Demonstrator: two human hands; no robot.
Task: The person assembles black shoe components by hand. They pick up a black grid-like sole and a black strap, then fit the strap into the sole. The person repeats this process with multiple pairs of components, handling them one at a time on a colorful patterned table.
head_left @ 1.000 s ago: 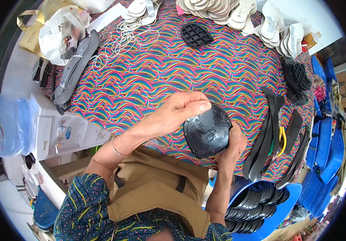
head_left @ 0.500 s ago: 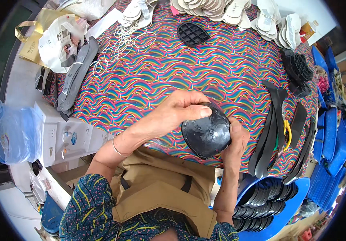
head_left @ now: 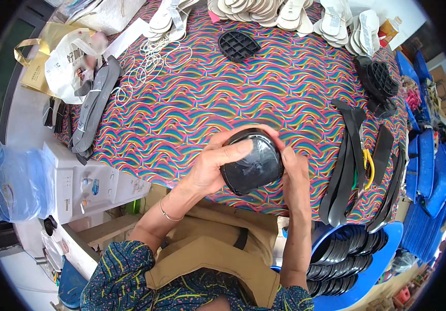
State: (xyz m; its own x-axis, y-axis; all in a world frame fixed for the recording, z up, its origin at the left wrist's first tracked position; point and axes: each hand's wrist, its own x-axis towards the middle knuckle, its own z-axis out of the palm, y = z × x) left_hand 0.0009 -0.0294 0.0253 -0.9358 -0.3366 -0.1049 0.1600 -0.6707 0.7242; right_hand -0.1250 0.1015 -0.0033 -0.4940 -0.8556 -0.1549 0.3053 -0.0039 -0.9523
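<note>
A glossy black domed piece (head_left: 255, 165), rounded with a raised rim, is held between both hands above the patterned cloth, close to its front edge. My left hand (head_left: 213, 160) wraps the piece from the left, its thumb lying across the shiny face and its other fingers behind. On the opposite side, my right hand (head_left: 295, 173) pinches the rim, and its fingertips are partly hidden. The back of the piece is out of sight. Farther off on the cloth lies a black oval pad (head_left: 239, 45) with a grid of ribs.
Black strips (head_left: 343, 166) and yellow-handled scissors (head_left: 369, 168) lie at right, near more black ribbed pads (head_left: 381, 83). Stacked pale insoles (head_left: 295, 15) line the far edge. A blue bin (head_left: 389, 249) of black curved pieces stands below right. A water dispenser (head_left: 73, 179) stands left.
The black piece has turned in my hands and shifted slightly left. My left thumb has slid from its upper edge onto its face; my right hand has moved up along the rim.
</note>
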